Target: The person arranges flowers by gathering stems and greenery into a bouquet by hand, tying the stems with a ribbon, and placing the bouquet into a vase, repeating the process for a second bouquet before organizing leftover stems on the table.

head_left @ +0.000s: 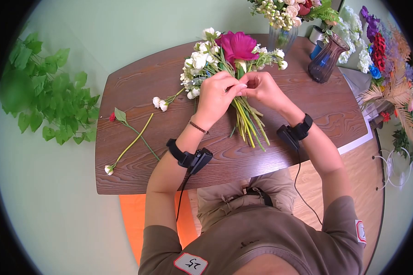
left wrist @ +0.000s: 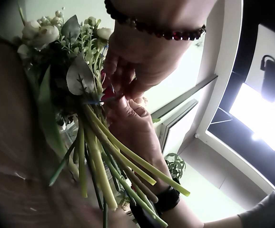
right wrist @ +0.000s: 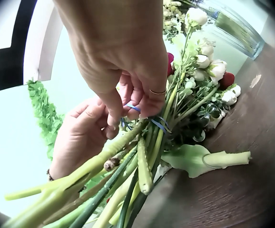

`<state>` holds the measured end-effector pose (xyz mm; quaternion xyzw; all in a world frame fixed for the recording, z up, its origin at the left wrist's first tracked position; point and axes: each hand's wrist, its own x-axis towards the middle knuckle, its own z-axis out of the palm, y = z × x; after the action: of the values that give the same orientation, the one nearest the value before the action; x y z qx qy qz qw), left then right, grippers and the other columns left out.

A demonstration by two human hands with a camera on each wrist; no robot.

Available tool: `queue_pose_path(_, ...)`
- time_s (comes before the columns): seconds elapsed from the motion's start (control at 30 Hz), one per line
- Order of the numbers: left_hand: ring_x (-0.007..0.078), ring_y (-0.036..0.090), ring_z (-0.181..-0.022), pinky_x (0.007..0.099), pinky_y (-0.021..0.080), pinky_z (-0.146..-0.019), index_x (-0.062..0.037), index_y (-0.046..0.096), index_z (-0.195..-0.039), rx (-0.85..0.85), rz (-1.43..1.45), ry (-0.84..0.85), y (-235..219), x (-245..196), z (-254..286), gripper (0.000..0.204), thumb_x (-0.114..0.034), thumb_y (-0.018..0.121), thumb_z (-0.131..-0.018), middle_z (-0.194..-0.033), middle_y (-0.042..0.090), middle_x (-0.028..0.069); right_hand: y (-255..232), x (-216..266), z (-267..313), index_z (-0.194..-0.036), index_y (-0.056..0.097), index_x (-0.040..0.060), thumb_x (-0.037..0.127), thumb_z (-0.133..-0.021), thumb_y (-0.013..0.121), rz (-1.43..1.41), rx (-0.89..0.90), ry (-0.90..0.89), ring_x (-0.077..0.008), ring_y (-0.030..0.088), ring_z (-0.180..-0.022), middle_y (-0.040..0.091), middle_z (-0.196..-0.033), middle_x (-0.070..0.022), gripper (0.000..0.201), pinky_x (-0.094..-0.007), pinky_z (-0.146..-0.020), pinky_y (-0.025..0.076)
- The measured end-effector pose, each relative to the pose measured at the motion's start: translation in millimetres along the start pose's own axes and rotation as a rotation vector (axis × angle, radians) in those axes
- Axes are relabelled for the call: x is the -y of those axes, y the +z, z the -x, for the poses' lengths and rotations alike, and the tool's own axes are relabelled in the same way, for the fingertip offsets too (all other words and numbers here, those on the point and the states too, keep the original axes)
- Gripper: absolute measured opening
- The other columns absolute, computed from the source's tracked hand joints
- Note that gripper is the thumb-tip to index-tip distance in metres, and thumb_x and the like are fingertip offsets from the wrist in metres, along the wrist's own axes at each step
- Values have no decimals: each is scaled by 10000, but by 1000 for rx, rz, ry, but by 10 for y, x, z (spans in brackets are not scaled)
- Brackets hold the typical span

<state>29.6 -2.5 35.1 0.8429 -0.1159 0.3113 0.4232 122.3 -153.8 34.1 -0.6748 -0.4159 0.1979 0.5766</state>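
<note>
A bouquet (head_left: 241,64) of white roses, small greenery and a large magenta flower (head_left: 237,47) lies on the table, its green stems (head_left: 250,123) pointing toward the person. Both hands meet where the stems gather. A thin blue tie (right wrist: 159,125) runs round the stems there. Thumb and fingers of the right hand (head_left: 265,89) pinch the tie, with a blue bit showing between them in the right wrist view. Close against it, the left hand (head_left: 217,95) pinches at the tie too, its fingertips partly hidden by the other hand.
Left on the dark wooden table (head_left: 137,82) lie a white rose stem (head_left: 135,137), a red-tipped stem (head_left: 119,115) and small white roses (head_left: 159,103). A dark glass vase (head_left: 326,59) and a clear vase of flowers (head_left: 282,37) stand at the back right. Leafy greenery (head_left: 50,87) hangs left.
</note>
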Motion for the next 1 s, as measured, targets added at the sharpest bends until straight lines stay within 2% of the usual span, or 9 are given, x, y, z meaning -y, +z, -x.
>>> queue_pose_path(0.2, 129, 590, -591, 251, 465, -534, 13, 636, -845, -4, -18, 157, -24, -105, -42, 112, -66, 682, -779, -782, 617, 84, 37, -79, 27, -789, 615, -24, 66, -784, 700, 205, -60, -72, -45, 488, -620, 583, -658, -5, 123, -239, -549, 417)
queue_pose_path(0.27, 132, 628, -587, 239, 477, -515, 17, 594, -933, 52, 204, -169, -88, -178, -60, 180, -52, 671, -786, -793, 639, 93, 26, -46, 41, -790, 617, -18, 81, -785, 703, 189, -84, 3, -49, 476, -608, 580, -647, -10, 132, -251, -544, 414)
queue_pose_path(0.4, 144, 658, -610, 243, 492, -521, 41, 577, -938, 210, 132, -246, -130, -6, -50, 201, -37, 665, -775, -817, 668, 118, 40, 30, 62, -785, 615, -17, 98, -783, 710, 207, -113, 48, -50, 480, -606, 581, -643, -12, 149, -252, -545, 419)
queue_pose_path(0.53, 142, 644, -578, 252, 491, -520, 34, 603, -876, 254, 34, -200, -131, 52, -28, 142, -31, 665, -766, -774, 656, 108, 4, -24, 55, -783, 617, -10, 105, -775, 721, 229, -121, 7, -58, 528, -634, 621, -677, -38, 155, -249, -563, 438)
queue_pose_path(0.6, 255, 619, -600, 336, 491, -565, 19, 604, -769, 231, -127, -34, -101, 124, -8, 108, -37, 679, -715, -691, 613, 132, 6, -28, 59, -783, 618, -8, 101, -772, 723, 238, -135, 9, -63, 549, -649, 637, -695, -49, 152, -247, -574, 447)
queue_pose_path(0.73, 304, 595, -635, 369, 486, -603, 10, 603, -778, 208, -197, 1, -68, 176, -5, 125, -40, 681, -694, -700, 606, 139, -9, -29, 46, -787, 612, -8, 80, -773, 715, 200, -109, 7, -73, 579, -677, 653, -722, -59, 137, -251, -596, 464)
queue_pose_path(0.8, 130, 600, -511, 262, 481, -490, 16, 596, -797, 172, -79, -98, -77, 171, -15, 58, -7, 644, -776, -687, 601, 70, -8, -24, 53, -786, 609, -8, 74, -775, 711, 191, -107, 12, -74, 582, -680, 653, -724, -57, 132, -253, -599, 467)
queue_pose_path(0.9, 191, 609, -520, 308, 472, -477, 25, 583, -748, 181, 147, -264, -111, 29, -25, 79, -12, 653, -752, -675, 604, 99, -6, -20, 56, -784, 605, -6, 68, -777, 707, 186, -105, 14, -73, 578, -683, 650, -722, -52, 126, -255, -602, 466)
queue_pose_path(1.0, 144, 595, -471, 272, 456, -436, 28, 582, -759, 179, 193, -250, -59, -1, -23, 45, 12, 618, -782, -668, 603, 86, -3, -26, 51, -779, 604, -4, 68, -773, 710, 180, -96, -1, -73, 571, -679, 644, -720, -48, 128, -255, -604, 463)
